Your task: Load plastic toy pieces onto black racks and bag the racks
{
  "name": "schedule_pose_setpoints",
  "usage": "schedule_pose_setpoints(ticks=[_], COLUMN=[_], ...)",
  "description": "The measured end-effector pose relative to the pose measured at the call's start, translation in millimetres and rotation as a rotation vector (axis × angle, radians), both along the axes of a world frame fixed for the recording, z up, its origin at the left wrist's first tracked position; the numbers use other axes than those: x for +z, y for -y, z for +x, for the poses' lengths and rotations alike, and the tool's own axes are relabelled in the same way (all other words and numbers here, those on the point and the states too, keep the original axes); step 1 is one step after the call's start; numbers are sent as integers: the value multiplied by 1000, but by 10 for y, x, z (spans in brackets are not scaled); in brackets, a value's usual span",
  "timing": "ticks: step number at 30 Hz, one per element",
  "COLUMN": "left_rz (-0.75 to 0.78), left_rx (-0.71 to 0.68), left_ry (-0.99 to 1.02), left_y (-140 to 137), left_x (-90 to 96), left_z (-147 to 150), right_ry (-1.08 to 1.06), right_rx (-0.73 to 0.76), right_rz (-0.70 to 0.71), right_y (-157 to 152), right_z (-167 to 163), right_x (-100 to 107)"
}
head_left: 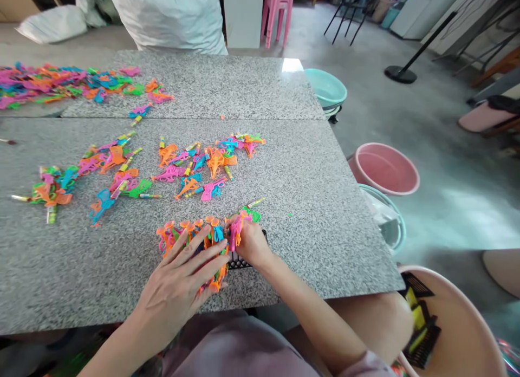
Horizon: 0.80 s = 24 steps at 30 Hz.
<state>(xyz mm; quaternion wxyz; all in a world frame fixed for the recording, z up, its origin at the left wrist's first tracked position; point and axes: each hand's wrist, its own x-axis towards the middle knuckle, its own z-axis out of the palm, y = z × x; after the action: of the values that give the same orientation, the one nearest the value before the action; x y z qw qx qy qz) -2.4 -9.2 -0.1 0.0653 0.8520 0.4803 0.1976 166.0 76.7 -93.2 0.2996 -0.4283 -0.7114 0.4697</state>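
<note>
Two hands on toy guns, scattered piles beyond, pink basin beside table

1 head-worn camera looks forward and down — close over the tabletop.

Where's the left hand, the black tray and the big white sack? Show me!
Left hand (181, 277): head view, on the back of the hand.
Black tray (239, 262): head view, on its bare near edge.
Big white sack (168, 18): head view, on its front.
</note>
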Motion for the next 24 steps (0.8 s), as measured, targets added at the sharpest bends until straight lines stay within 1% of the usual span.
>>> schedule_pose_setpoints(ticks=[2,4,6,9,13,16,18,19,21,22,23,24], left_rz=[-11,-8,0,27,89,152,174,177,179,179,182,184], left_rx=[2,-5,-13,-40,-49,-32,-75,-112,-167,-180,-186,-184], left_ry=[2,4,-6,-37,-92,-135,-173,-195,-238,-261,-282,-303], left_y=[-1,-9,-18,-25,-28,-46,-70,-84,-107,-115,-120,-121], left_x=[6,2,-8,-15,17,55,74,79,80,75,68,60], left_z=[8,10,4,-13,-7,31,54,60,57,49,38,25], right_ry=[200,378,491,592,632,608,582,550,476,468,498,567], right_rx=[36,83,146,204,231,201,196,234,362,397,390,345], right_rz=[79,114,129,145,175,188,189,203,278,333,395,453], right_y=[-13,-38,-71,-103,-55,-10,-37,-76,-201,-280,-364,-446], right_z=[-45,-60,-69,-84,-103,-121,-113,-94,-12,48,116,186], right_x=[43,104,172,259,308,290,277,277,291,303,314,322])
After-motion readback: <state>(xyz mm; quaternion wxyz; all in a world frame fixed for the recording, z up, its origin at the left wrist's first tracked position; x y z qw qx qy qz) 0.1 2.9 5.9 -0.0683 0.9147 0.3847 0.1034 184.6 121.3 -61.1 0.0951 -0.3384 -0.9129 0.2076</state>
